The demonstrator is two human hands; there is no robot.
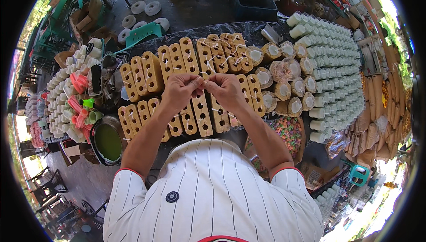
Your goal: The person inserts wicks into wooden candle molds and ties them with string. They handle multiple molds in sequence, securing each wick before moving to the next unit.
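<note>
My left hand [178,94] and my right hand [227,92] meet at the fingertips over the middle of the table, thumbs and forefingers pinched together. What they pinch is too small to make out. Below and around them stand rows of yellowish blocks [152,74] with round holes in their upper faces. White strings [242,59] come out of many holes and lie loosely across the tops. One block [203,120] sits right under my wrists, between my forearms, and part of the near row is hidden by my arms.
Paper-wrapped cylinders [283,92] stand right of the blocks, then many white cups [335,66]. Left are a pot of green liquid [108,142] and pale cups with pink pieces [79,82]. Colourful bits [286,131] fill a container near my right elbow. White rolls [153,8] lie beyond the table.
</note>
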